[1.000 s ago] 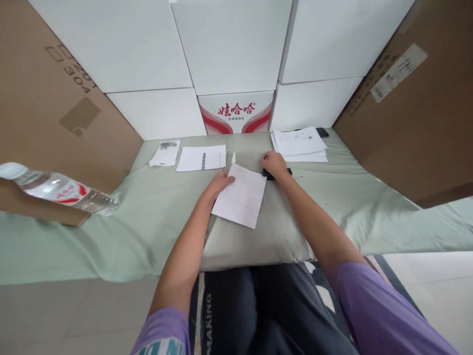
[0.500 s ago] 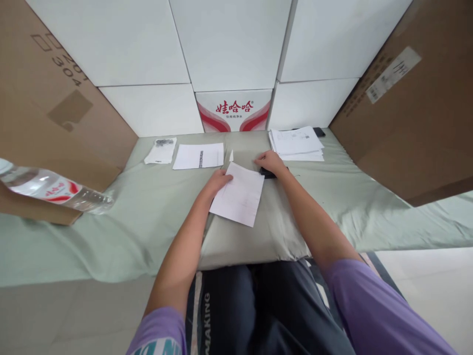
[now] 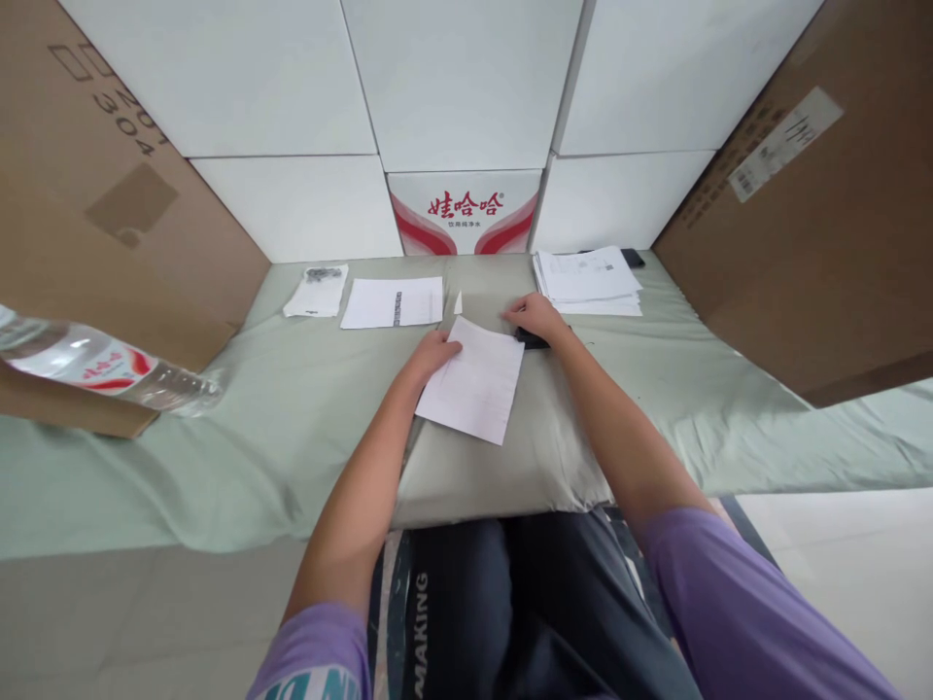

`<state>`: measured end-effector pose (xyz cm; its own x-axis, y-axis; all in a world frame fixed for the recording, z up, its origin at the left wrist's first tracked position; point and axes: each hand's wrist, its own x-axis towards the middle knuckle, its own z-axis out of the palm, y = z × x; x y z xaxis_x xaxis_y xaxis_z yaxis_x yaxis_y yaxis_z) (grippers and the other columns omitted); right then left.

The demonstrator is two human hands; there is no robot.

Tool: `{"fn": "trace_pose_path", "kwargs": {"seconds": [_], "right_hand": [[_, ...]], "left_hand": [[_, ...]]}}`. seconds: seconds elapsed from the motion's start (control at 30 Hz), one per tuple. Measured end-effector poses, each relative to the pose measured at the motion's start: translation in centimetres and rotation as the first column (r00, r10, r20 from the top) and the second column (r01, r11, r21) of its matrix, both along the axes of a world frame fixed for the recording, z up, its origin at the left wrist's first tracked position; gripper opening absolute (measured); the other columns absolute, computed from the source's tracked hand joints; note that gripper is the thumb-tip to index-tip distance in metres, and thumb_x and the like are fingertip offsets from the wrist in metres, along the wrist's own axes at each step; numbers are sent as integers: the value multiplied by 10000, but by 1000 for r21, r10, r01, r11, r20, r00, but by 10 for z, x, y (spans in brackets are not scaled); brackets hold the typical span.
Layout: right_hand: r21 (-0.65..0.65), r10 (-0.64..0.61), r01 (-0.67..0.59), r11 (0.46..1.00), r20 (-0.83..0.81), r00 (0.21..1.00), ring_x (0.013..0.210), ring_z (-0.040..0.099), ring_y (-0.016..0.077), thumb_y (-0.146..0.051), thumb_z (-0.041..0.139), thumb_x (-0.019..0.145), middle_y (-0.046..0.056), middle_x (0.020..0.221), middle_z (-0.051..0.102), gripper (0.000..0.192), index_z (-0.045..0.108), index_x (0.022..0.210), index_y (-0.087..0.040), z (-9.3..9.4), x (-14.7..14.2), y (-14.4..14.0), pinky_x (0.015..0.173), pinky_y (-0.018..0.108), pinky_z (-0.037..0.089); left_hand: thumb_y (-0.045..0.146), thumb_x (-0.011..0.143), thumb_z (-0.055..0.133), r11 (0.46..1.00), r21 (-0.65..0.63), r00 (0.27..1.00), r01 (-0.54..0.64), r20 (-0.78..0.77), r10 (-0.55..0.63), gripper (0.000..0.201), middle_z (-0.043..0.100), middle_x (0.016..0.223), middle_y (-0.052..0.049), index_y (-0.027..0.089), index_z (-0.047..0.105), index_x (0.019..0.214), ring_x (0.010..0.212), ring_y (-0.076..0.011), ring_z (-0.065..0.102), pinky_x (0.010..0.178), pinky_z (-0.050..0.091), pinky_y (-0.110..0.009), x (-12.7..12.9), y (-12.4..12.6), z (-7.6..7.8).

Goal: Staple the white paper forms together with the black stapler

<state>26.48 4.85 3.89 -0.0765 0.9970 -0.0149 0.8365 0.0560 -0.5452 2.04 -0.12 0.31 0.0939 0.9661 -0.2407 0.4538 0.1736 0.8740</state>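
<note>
My left hand (image 3: pixel 435 352) grips the left edge of a white sheet of paper (image 3: pixel 477 384), its thumb on top and the fingers underneath. The sheet lies tilted over the cloth in front of me. My right hand (image 3: pixel 535 316) is to the right of the sheet's top corner. Its fingers are closed together, and whatever they may hold is hidden or too small to name. Partly under that hand and wrist is a flat black object (image 3: pixel 534 341). A small white pointed piece (image 3: pixel 459 303) stands out just beyond the sheet.
A printed sheet (image 3: pixel 419 303) and a smaller white packet with a dark patch (image 3: pixel 319 292) lie at the left. Stacked papers (image 3: pixel 589 282) sit back right, a dark object (image 3: pixel 633 258) behind. Cardboard boxes (image 3: pixel 109 224) (image 3: pixel 816 262) flank the cloth; a water bottle (image 3: pixel 109 365) leans left.
The view has shifted very slightly. Both hands and the sheet keep nearly the same places, with the left hand still gripping the paper.
</note>
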Motion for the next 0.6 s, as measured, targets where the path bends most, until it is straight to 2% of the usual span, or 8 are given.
{"fn": "trace_pose_path", "kwargs": {"seconds": [0.27,0.6], "right_hand": [[9,-9,10,1000,-29,1000,839,674,207,-433,707,836,78,831,751,308,795,962,-165,-2,3,4,794,299,478],[-12,-1,1,1000,17,1000,846,688,219,-425,704,850,85,818,752,292,790,963,-170,0,1,3,813,312,489]], "left_hand": [[218,762,580,1000,-8,1000,-1,-19,1,269,761,846,-92,130,765,938,764,-228,717,693,563,-295,1,-4,1],[215,767,560,1000,16,1000,7,-16,-7,244,752,861,-95,136,751,895,758,-223,707,700,551,-300,2,-7,6]]}}
